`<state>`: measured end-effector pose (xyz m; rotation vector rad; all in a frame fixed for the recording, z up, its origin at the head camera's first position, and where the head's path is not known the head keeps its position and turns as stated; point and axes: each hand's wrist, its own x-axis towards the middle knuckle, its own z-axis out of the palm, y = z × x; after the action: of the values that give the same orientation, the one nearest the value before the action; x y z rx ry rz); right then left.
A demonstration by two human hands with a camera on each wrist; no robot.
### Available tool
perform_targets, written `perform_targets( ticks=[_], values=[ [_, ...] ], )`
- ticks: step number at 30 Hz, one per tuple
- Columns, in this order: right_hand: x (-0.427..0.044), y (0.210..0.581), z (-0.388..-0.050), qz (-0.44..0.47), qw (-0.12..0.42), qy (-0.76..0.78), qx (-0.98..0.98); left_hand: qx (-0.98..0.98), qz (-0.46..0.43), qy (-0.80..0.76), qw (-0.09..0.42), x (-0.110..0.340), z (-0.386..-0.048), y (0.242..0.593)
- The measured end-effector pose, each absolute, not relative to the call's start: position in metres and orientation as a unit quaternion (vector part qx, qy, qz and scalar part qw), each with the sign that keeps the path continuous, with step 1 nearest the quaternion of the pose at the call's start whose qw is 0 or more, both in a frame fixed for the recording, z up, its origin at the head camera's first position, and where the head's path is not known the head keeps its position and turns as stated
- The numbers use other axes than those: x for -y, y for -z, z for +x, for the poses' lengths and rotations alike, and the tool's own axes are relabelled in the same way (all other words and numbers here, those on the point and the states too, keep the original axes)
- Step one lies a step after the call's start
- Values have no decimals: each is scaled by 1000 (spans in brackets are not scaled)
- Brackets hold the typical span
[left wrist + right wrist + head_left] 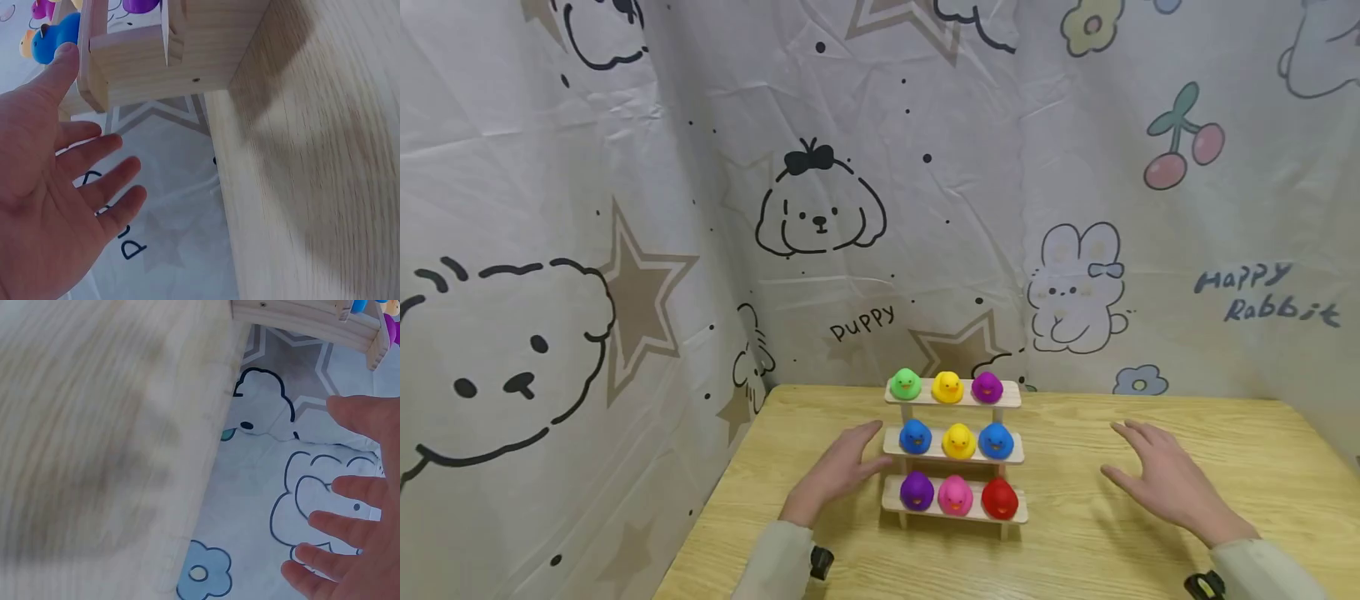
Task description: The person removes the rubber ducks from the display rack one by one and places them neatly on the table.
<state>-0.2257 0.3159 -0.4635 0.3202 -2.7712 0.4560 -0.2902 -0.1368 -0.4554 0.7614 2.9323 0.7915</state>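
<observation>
A three-tier wooden stand (955, 515) bears rubber ducks in rows of three. Its top row has a green duck (906, 384), a yellow duck (948, 387) and a purple duck (987, 387). A yellow duck (958, 442) sits between two blue ducks on the middle tier. Purple (917, 492), pink (956, 497) and red (1000, 499) ducks line the lowest tier. My left hand (838, 465) is beside the stand's left side with fingers extended, holding nothing. Off to the right of the stand, my right hand (1168, 479) hovers over the table with fingers spread, also holding nothing.
The stand is on a light wooden table (1075, 550). Behind and to the left hangs a white curtain (715, 167) printed with cartoon animals, stars and flowers. It meets the table's back and left edges.
</observation>
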Motion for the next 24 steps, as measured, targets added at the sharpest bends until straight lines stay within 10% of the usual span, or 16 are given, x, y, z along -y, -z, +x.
perform_targets(
  ticks=[24],
  values=[
    [-255,422,-249,176,195,-213,941,-929,262,-262,16,121,-299,450]
  ],
)
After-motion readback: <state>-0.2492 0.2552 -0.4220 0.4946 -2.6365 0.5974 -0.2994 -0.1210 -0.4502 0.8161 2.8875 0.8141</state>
